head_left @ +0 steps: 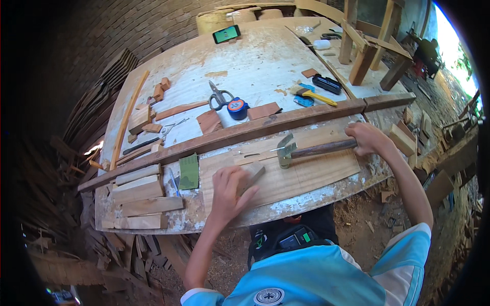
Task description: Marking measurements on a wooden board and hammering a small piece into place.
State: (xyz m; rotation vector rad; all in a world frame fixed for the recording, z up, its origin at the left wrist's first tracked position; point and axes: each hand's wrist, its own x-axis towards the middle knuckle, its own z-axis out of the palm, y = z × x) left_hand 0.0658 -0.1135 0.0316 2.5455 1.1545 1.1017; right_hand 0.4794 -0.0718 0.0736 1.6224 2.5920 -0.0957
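My right hand point(367, 138) is closed round the end of a hammer's dark wooden handle. The hammer's head point(284, 156), greenish and worn, is over a flat wooden board point(321, 166) at the near side of the bench. To its left, my left hand point(230, 189), slightly smeared by motion, grips a small wooden block point(253, 172) on or just above the same board. Part of the block is hidden by the fingers. Between the hands and the long beam lies a thin dark sliver point(251, 154). A green paper piece point(189, 171) and a blue pen point(175, 183) lie left of the board.
A long wooden beam point(306, 120) crosses the bench. Beyond it are scissors point(219, 97), a blue tape measure point(237, 108), a yellow-handled brush point(314, 95), a black case point(326, 84) and a phone point(226, 34). Wood blocks point(138, 192) sit left; a wooden frame point(363, 61) stands far right.
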